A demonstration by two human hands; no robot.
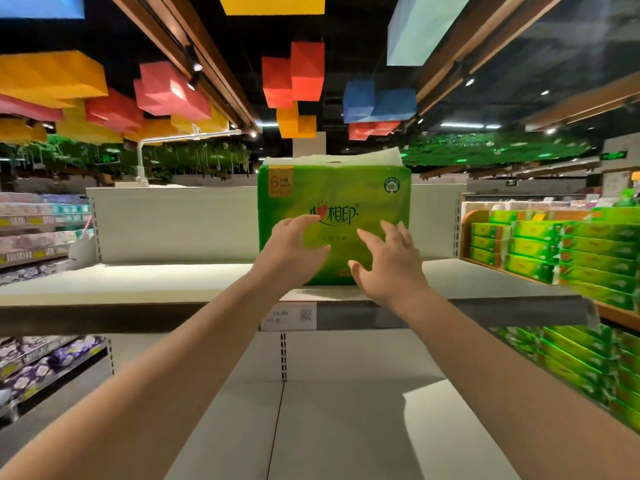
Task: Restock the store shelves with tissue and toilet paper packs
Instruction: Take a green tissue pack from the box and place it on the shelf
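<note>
So the green pack (334,216) is standing upright on the top shelf (138,282), close to the front edge, right above the price tag (288,317). Both hands are on its front face with the fingers spread and mostly straight. The left hand (289,252) looks flat against the wrap. The right hand (389,261) is at the lower right corner, and I can't quite tell if it's touching or just off it. Neither one is actually gripping anything, more like pushing or steadying.

My guess on handling: it's a soft bundle of tissue in glossy plastic film, so light, squishy, and a bit slippery. Nothing fragile, but the film will dent and slide under flat palms. If it needs moving, I'd clamp it by the two sides or get under the bottom edge rather than pinch the front. It's tall for its footprint, so a push high up could tip it backward. Push low.

Around it: the rest of this shelf is bare back to the white panel (173,223), so nothing blocks sliding it deeper. The lower shelf (346,427) is bare too. Stacks of green packs (554,251) fill the unit off to the right, well apart, and purple packs (41,365) sit far left.
</note>
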